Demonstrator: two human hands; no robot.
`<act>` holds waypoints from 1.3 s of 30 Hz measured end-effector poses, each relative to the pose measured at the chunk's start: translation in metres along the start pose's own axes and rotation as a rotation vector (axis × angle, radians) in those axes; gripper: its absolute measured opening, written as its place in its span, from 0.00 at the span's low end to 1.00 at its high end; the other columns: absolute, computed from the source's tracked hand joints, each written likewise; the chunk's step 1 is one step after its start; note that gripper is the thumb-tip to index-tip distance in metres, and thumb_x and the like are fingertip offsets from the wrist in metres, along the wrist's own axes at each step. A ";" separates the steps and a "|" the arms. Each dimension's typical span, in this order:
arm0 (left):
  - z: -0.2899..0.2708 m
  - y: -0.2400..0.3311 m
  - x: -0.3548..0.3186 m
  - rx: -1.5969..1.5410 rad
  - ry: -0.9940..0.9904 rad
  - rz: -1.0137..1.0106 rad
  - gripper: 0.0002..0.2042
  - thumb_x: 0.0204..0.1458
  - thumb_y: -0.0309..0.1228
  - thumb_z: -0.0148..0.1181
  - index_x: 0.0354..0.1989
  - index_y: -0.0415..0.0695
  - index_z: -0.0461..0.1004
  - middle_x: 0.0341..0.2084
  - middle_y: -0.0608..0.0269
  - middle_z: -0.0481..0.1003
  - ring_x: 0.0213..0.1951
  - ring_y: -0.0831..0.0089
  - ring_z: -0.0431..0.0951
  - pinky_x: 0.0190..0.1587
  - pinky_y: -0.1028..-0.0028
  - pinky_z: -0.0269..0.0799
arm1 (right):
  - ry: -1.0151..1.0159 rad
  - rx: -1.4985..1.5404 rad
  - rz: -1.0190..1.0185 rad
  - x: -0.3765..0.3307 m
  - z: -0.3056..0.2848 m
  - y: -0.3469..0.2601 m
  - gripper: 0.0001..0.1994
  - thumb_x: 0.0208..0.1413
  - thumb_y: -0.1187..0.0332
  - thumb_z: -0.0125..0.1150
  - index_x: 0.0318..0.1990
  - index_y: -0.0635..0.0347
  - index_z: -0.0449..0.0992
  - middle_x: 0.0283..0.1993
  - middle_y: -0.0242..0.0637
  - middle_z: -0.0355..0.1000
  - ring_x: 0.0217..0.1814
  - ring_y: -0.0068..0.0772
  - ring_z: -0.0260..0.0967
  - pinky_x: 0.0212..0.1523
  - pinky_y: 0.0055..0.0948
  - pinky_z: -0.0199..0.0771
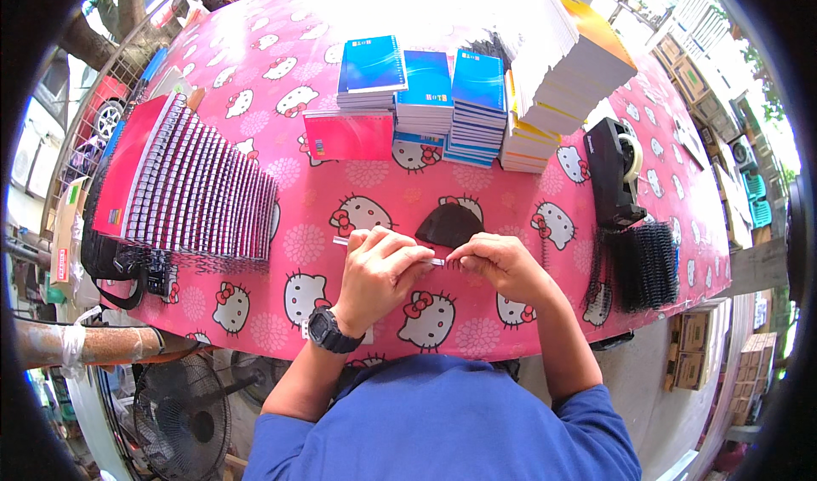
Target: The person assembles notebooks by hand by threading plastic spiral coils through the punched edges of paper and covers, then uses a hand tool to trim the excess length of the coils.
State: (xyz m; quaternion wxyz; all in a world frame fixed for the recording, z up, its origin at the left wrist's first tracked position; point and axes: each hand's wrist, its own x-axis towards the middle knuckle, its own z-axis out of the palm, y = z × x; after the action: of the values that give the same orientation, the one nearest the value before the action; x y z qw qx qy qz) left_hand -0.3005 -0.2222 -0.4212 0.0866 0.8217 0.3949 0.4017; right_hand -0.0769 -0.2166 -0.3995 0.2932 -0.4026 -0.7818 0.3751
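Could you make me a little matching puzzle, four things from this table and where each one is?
Things
1. Slim pale rod
2. Tape dispenser
3. Blue notebooks
4. Pile of wire-bound notebooks

Places
A. Left end of the table
B. Held in the left hand
C. In three stacks beyond the hands
D. At the right, just beyond black coils

Pairs: 1-B, 2-D, 3-C, 4-A

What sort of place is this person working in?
Probably a small, open-sided notebook-binding workspace: red-covered spiral notebooks are stacked at the left, a bunch of black coils sits at the right, and a tree trunk shows beyond the table.
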 end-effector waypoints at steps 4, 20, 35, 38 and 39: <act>-0.001 0.002 -0.003 0.014 0.003 -0.012 0.08 0.40 0.32 0.67 0.31 0.52 0.78 0.27 0.73 0.74 0.34 0.72 0.72 0.42 0.70 0.60 | -0.141 0.211 0.240 0.003 0.000 -0.006 0.11 0.56 0.75 0.57 0.47 0.59 0.73 0.28 0.34 0.70 0.32 0.22 0.67 0.34 0.25 0.70; 0.000 0.018 0.000 0.054 -0.179 -0.007 0.09 0.47 0.40 0.62 0.32 0.51 0.74 0.28 0.72 0.75 0.35 0.72 0.73 0.42 0.69 0.58 | -0.062 -0.319 -0.267 0.038 -0.016 0.034 0.20 0.50 0.65 0.62 0.52 0.54 0.69 0.58 0.46 0.65 0.61 0.51 0.59 0.59 0.41 0.62; -0.010 0.005 -0.003 0.020 -0.275 0.124 0.10 0.44 0.37 0.65 0.35 0.52 0.76 0.31 0.72 0.76 0.37 0.73 0.74 0.43 0.71 0.61 | -0.348 -0.332 -0.154 0.027 0.002 0.039 0.44 0.32 0.62 0.71 0.64 0.45 0.57 0.67 0.44 0.49 0.68 0.54 0.46 0.64 0.51 0.52; -0.014 0.013 0.006 -0.016 -0.300 0.084 0.13 0.43 0.39 0.66 0.37 0.52 0.75 0.36 0.73 0.77 0.39 0.73 0.75 0.44 0.70 0.62 | -0.369 -0.239 -0.215 0.023 0.007 0.050 0.41 0.33 0.61 0.71 0.62 0.45 0.61 0.68 0.43 0.49 0.69 0.54 0.45 0.64 0.51 0.53; -0.016 0.012 0.004 -0.054 -0.296 0.093 0.13 0.42 0.40 0.66 0.37 0.52 0.76 0.38 0.73 0.76 0.40 0.73 0.75 0.44 0.70 0.62 | -0.382 -0.288 -0.194 0.021 0.007 0.047 0.41 0.33 0.61 0.71 0.61 0.45 0.62 0.67 0.43 0.50 0.68 0.54 0.45 0.63 0.51 0.53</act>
State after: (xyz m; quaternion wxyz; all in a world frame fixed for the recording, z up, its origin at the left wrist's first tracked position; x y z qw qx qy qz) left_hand -0.3030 -0.2300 -0.4026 0.1474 0.8866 0.3284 0.2904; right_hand -0.0737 -0.1828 -0.4383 0.1145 -0.2850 -0.9034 0.2993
